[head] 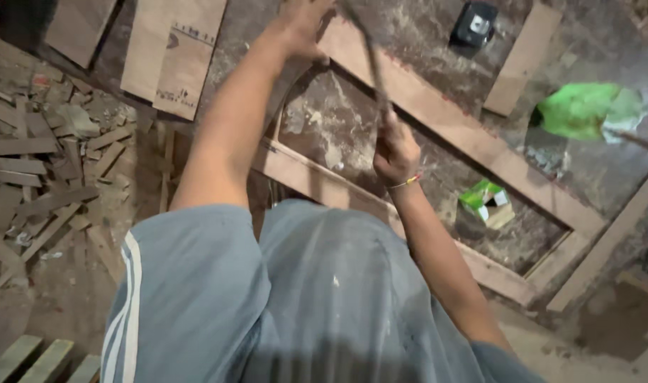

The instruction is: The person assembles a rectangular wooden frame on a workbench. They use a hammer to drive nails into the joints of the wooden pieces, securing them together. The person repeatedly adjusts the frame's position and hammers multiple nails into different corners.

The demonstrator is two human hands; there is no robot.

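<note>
Hands (396, 150) on thin rod (372, 60), rough wooden frame (437, 117).

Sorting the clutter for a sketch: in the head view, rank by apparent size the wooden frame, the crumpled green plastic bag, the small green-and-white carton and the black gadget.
Largest to smallest:
1. Wooden frame
2. Crumpled green plastic bag
3. Small green-and-white carton and black gadget look alike, so unranked.

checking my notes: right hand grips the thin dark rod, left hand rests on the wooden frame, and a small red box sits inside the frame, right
Not quite: the head view shows the small box inside the rectangular wooden frame is green and white, not red. The right hand does grip the thin dark rod, and the left hand rests on the frame.
</note>
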